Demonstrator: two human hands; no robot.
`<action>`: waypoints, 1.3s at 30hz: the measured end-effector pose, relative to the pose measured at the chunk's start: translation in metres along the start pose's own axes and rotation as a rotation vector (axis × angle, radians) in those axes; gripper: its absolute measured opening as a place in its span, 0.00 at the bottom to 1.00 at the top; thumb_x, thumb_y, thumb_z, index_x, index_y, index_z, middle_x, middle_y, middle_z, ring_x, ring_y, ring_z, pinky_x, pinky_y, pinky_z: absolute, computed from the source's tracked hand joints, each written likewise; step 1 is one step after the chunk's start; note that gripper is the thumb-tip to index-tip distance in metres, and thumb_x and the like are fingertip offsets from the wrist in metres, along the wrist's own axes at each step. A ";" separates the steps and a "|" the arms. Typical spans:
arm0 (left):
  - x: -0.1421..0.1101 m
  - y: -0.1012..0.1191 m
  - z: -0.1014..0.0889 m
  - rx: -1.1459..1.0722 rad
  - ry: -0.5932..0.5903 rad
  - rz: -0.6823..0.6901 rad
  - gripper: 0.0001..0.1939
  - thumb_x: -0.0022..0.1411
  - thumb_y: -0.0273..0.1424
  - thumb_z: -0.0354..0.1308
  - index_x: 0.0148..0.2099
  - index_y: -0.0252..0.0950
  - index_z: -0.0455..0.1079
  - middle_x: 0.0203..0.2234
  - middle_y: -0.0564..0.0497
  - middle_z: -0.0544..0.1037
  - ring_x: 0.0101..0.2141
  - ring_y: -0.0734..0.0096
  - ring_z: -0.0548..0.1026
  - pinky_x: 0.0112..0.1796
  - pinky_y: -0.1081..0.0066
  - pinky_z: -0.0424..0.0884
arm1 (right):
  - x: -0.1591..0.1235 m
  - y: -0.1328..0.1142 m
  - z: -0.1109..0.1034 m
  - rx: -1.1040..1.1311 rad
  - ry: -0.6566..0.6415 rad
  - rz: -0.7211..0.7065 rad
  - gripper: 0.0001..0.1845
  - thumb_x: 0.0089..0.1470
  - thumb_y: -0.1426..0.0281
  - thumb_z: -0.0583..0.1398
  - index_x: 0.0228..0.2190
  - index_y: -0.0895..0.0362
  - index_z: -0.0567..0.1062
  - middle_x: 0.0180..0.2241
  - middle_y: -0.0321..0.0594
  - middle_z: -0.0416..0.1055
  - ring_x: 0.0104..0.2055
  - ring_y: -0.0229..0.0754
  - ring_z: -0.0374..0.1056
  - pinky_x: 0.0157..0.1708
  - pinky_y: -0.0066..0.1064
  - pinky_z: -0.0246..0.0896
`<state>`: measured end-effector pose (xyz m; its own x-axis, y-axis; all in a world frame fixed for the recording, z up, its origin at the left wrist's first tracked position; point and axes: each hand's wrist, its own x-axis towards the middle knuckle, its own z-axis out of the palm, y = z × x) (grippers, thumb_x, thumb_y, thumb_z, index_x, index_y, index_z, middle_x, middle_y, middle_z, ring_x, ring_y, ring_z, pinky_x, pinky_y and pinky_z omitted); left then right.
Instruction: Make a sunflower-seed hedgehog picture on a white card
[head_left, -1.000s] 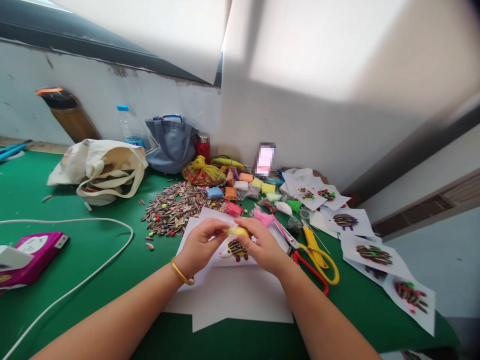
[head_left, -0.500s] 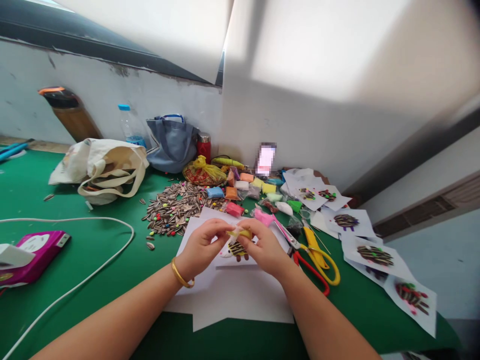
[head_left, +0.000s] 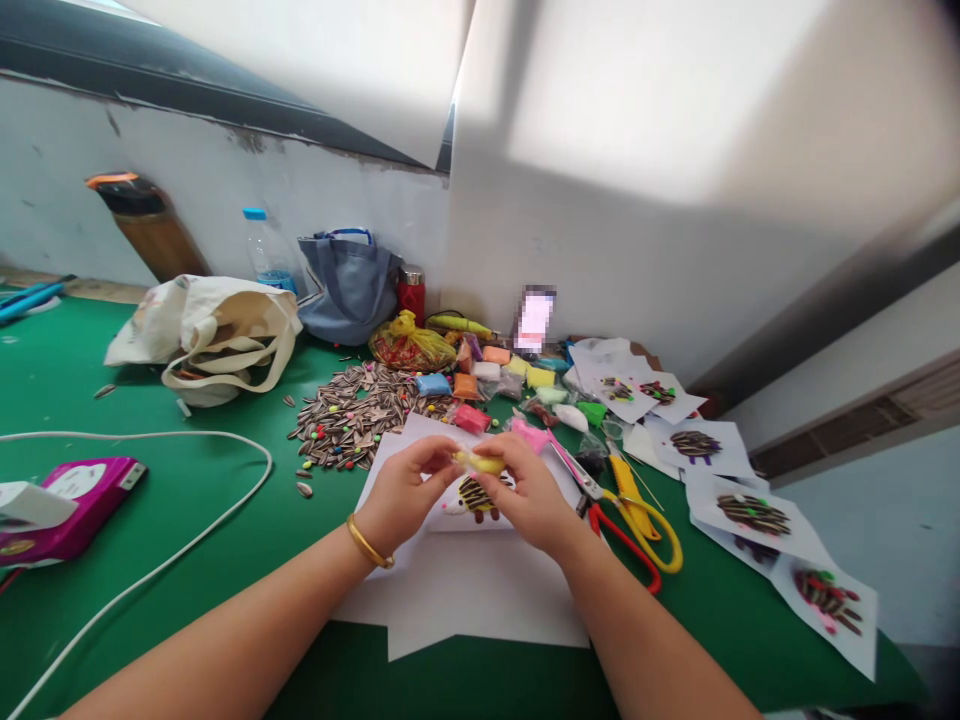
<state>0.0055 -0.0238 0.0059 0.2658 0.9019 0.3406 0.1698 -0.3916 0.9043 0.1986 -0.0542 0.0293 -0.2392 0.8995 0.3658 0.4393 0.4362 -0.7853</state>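
Observation:
My left hand (head_left: 403, 493) and my right hand (head_left: 529, 492) meet over a white sheet (head_left: 465, 590) on the green table (head_left: 187, 500). Both pinch a small lump of yellow clay (head_left: 480, 463) between their fingertips. Just under the clay lies a small hedgehog figure (head_left: 472, 496) made of sunflower seeds and clay on paper. A gold bangle (head_left: 367, 543) circles my left wrist.
A heap of sunflower seeds (head_left: 352, 410) lies behind the sheet, with coloured clay packets (head_left: 480, 378) beside it. Scissors with red and yellow handles (head_left: 637, 525) rest at right. Finished hedgehog sheets (head_left: 750, 510) fan out at right. Bags (head_left: 217, 330), bottles, a white cable (head_left: 187, 540) and a pink box (head_left: 75, 500) sit at left.
Both hands stay together over the hedgehog, working the yellow clay between the fingertips. The view has drifted slightly.

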 end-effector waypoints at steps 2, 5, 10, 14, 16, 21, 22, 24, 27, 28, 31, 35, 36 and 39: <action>0.000 -0.001 0.003 -0.068 0.017 -0.014 0.10 0.57 0.33 0.63 0.42 0.38 0.72 0.32 0.52 0.77 0.31 0.72 0.75 0.35 0.71 0.75 | -0.001 -0.001 0.002 0.061 -0.016 0.051 0.12 0.55 0.74 0.59 0.42 0.53 0.71 0.42 0.43 0.67 0.42 0.43 0.68 0.35 0.34 0.71; 0.001 0.001 0.004 -0.076 0.051 -0.003 0.09 0.55 0.32 0.64 0.40 0.37 0.73 0.31 0.52 0.78 0.28 0.74 0.74 0.32 0.73 0.74 | -0.002 -0.002 0.003 0.143 -0.036 0.153 0.14 0.54 0.74 0.58 0.43 0.52 0.71 0.44 0.43 0.67 0.33 0.39 0.69 0.23 0.28 0.69; 0.003 0.003 0.000 -0.071 0.003 0.003 0.10 0.57 0.32 0.62 0.43 0.37 0.76 0.34 0.48 0.81 0.30 0.71 0.76 0.32 0.72 0.74 | 0.000 -0.002 -0.001 0.169 0.014 0.200 0.22 0.52 0.74 0.58 0.50 0.51 0.70 0.45 0.43 0.71 0.31 0.38 0.71 0.24 0.30 0.71; 0.003 0.004 -0.003 0.100 -0.003 0.120 0.11 0.58 0.32 0.62 0.44 0.40 0.77 0.37 0.49 0.81 0.34 0.69 0.77 0.38 0.69 0.75 | 0.000 -0.002 -0.001 0.197 0.051 0.230 0.20 0.52 0.72 0.59 0.48 0.52 0.72 0.42 0.42 0.72 0.29 0.39 0.71 0.23 0.30 0.71; 0.002 0.004 -0.004 0.196 -0.016 0.183 0.11 0.59 0.32 0.63 0.45 0.41 0.77 0.39 0.48 0.81 0.37 0.67 0.77 0.41 0.67 0.74 | 0.000 -0.002 0.001 0.185 0.057 0.223 0.18 0.52 0.71 0.59 0.46 0.52 0.73 0.40 0.41 0.72 0.30 0.40 0.72 0.23 0.30 0.71; -0.001 0.006 -0.003 0.300 -0.042 0.262 0.11 0.61 0.33 0.61 0.46 0.41 0.76 0.40 0.47 0.80 0.42 0.65 0.77 0.46 0.65 0.72 | 0.000 -0.004 0.006 0.305 0.019 0.243 0.12 0.53 0.70 0.60 0.42 0.53 0.72 0.34 0.38 0.72 0.25 0.37 0.70 0.20 0.29 0.69; -0.002 0.007 -0.003 0.308 -0.044 0.269 0.11 0.61 0.33 0.61 0.46 0.41 0.75 0.41 0.47 0.80 0.42 0.65 0.76 0.46 0.65 0.72 | 0.000 -0.005 0.007 0.349 0.007 0.262 0.10 0.53 0.69 0.60 0.40 0.53 0.71 0.33 0.37 0.71 0.23 0.36 0.69 0.19 0.28 0.68; -0.003 0.007 -0.002 0.317 -0.040 0.282 0.10 0.62 0.33 0.60 0.46 0.40 0.75 0.40 0.47 0.80 0.42 0.65 0.76 0.46 0.65 0.72 | 0.000 -0.007 0.009 0.412 -0.012 0.284 0.08 0.53 0.69 0.60 0.38 0.54 0.71 0.30 0.34 0.69 0.21 0.35 0.68 0.18 0.28 0.68; -0.004 0.005 -0.001 0.331 -0.014 0.306 0.07 0.62 0.31 0.60 0.43 0.39 0.76 0.40 0.47 0.80 0.42 0.66 0.77 0.46 0.65 0.72 | -0.001 -0.008 0.010 0.418 -0.013 0.273 0.08 0.54 0.68 0.61 0.38 0.55 0.71 0.29 0.33 0.69 0.21 0.34 0.68 0.19 0.27 0.67; -0.004 0.005 -0.001 0.342 -0.004 0.320 0.06 0.62 0.31 0.60 0.42 0.39 0.76 0.40 0.47 0.80 0.42 0.65 0.77 0.46 0.65 0.72 | -0.001 -0.008 0.010 0.412 -0.009 0.267 0.08 0.54 0.68 0.61 0.38 0.55 0.71 0.29 0.34 0.69 0.21 0.34 0.68 0.19 0.26 0.67; -0.004 0.004 -0.003 0.390 0.027 0.388 0.05 0.62 0.29 0.59 0.40 0.38 0.75 0.42 0.46 0.79 0.43 0.65 0.76 0.46 0.64 0.72 | -0.001 -0.006 0.011 0.386 0.010 0.266 0.09 0.55 0.66 0.61 0.39 0.55 0.72 0.29 0.34 0.69 0.20 0.34 0.68 0.18 0.27 0.66; -0.003 0.008 -0.005 0.466 0.081 0.482 0.04 0.61 0.27 0.60 0.38 0.37 0.75 0.40 0.45 0.77 0.41 0.65 0.74 0.43 0.63 0.71 | -0.001 -0.003 0.009 0.340 0.024 0.300 0.10 0.56 0.64 0.60 0.39 0.54 0.71 0.29 0.35 0.69 0.19 0.36 0.68 0.17 0.29 0.66; -0.002 0.009 -0.005 0.482 0.087 0.489 0.04 0.61 0.27 0.60 0.38 0.37 0.75 0.37 0.45 0.76 0.39 0.65 0.73 0.41 0.64 0.71 | -0.001 -0.002 0.008 0.336 0.022 0.307 0.10 0.56 0.64 0.60 0.40 0.54 0.71 0.29 0.36 0.69 0.19 0.36 0.68 0.17 0.29 0.65; -0.001 0.010 -0.005 0.495 0.059 0.470 0.05 0.61 0.29 0.60 0.40 0.36 0.75 0.32 0.47 0.74 0.34 0.67 0.71 0.37 0.66 0.70 | -0.001 -0.001 0.007 0.329 0.008 0.298 0.10 0.57 0.63 0.60 0.40 0.53 0.71 0.30 0.37 0.70 0.20 0.37 0.69 0.18 0.30 0.66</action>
<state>0.0023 -0.0278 0.0154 0.3677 0.6186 0.6943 0.4664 -0.7686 0.4378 0.1918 -0.0560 0.0264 -0.1365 0.9853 0.1023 0.1885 0.1272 -0.9738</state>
